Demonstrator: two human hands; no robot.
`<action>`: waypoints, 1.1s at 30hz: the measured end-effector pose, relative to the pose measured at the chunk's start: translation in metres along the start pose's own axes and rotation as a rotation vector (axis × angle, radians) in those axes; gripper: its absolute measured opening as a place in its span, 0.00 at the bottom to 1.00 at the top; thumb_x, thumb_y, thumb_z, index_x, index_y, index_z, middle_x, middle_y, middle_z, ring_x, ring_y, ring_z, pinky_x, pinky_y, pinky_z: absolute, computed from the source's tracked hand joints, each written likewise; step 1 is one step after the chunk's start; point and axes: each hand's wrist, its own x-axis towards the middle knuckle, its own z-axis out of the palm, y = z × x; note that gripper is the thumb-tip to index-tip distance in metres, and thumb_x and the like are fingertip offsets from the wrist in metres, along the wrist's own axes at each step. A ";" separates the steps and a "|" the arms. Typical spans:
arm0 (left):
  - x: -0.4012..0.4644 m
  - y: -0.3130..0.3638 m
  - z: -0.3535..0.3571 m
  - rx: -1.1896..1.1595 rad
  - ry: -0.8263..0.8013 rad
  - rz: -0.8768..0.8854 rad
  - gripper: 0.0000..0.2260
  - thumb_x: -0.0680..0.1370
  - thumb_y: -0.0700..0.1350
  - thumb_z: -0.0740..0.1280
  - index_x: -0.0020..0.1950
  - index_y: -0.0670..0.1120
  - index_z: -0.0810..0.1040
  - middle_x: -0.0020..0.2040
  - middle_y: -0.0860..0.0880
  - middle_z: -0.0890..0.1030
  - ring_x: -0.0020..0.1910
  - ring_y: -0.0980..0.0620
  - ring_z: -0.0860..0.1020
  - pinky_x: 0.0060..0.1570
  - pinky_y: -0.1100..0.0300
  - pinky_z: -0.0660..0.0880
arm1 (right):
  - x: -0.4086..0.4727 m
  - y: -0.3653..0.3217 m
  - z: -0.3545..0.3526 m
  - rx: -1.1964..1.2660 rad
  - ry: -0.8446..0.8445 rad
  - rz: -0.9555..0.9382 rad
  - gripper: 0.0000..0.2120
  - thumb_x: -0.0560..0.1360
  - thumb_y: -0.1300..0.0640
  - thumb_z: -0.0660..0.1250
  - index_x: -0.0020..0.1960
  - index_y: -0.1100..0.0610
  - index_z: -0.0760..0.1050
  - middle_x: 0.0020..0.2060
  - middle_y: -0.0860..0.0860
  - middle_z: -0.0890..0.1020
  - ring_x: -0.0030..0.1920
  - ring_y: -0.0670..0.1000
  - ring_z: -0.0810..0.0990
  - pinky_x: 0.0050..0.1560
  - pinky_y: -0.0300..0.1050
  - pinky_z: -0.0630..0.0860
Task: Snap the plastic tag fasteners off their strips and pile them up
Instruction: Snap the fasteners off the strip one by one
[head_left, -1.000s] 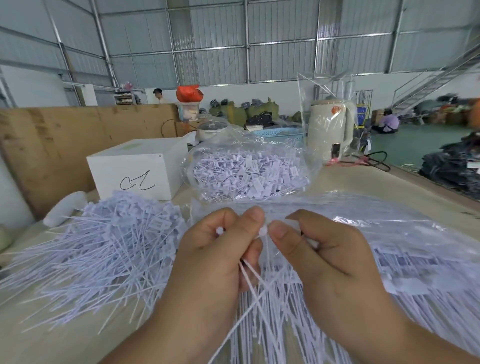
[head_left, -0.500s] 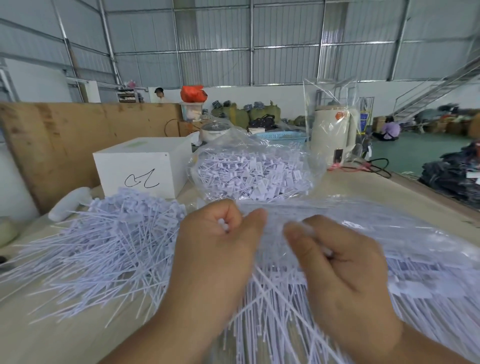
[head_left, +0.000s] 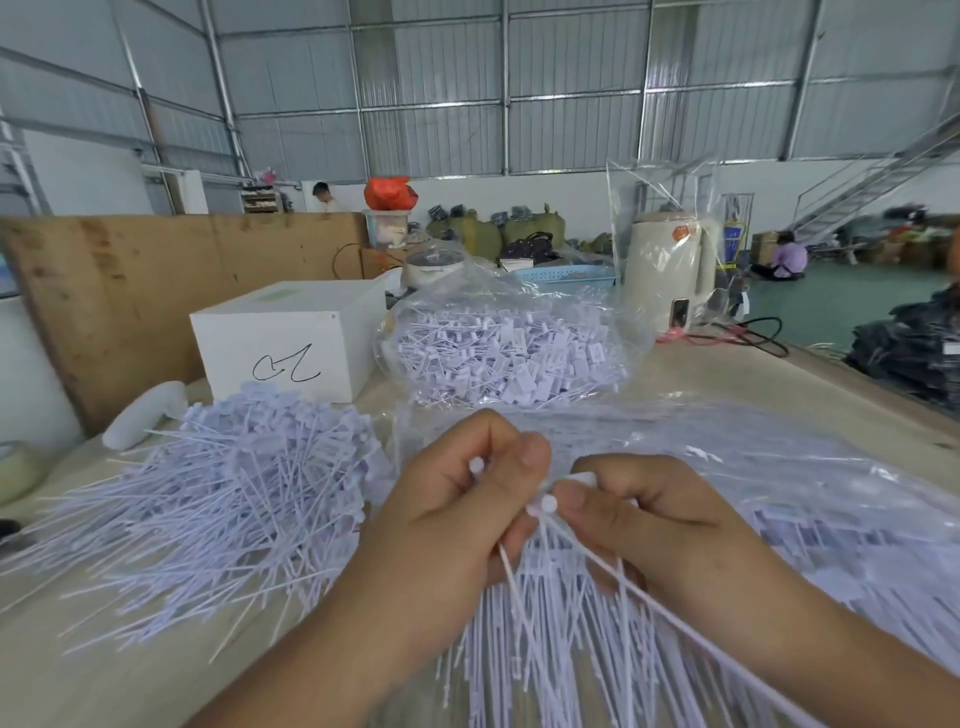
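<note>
Both hands — left hand (head_left: 447, 525), right hand (head_left: 660, 525) — pinch one strip (head_left: 545, 503) between fingers, a large pile (head_left: 218, 499) done, bagged strips (head_left: 779, 499) left.

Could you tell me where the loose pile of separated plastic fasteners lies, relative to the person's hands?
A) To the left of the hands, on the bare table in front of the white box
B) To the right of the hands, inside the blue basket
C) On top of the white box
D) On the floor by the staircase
A: the loose pile of fasteners spreads over the table left of the left hand, in front of the white box.
</note>
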 end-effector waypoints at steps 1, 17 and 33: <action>0.000 -0.001 0.000 0.001 -0.038 0.001 0.14 0.70 0.61 0.69 0.32 0.53 0.73 0.23 0.51 0.69 0.23 0.55 0.64 0.24 0.67 0.63 | 0.000 0.000 -0.002 -0.008 -0.007 0.016 0.20 0.72 0.47 0.66 0.31 0.61 0.70 0.25 0.56 0.66 0.24 0.46 0.67 0.29 0.35 0.65; 0.002 -0.005 -0.025 0.110 -0.197 0.005 0.17 0.66 0.52 0.74 0.29 0.53 0.66 0.27 0.50 0.60 0.27 0.52 0.59 0.26 0.64 0.60 | 0.004 -0.007 -0.010 0.087 -0.089 0.069 0.17 0.72 0.49 0.66 0.26 0.53 0.71 0.22 0.48 0.69 0.23 0.49 0.67 0.31 0.42 0.68; 0.003 -0.011 -0.016 0.183 -0.265 -0.018 0.13 0.71 0.52 0.72 0.55 0.57 0.78 0.42 0.50 0.83 0.40 0.52 0.79 0.39 0.58 0.74 | 0.005 0.005 0.002 0.009 -0.071 0.129 0.20 0.75 0.43 0.64 0.32 0.56 0.74 0.23 0.51 0.70 0.23 0.46 0.69 0.27 0.35 0.67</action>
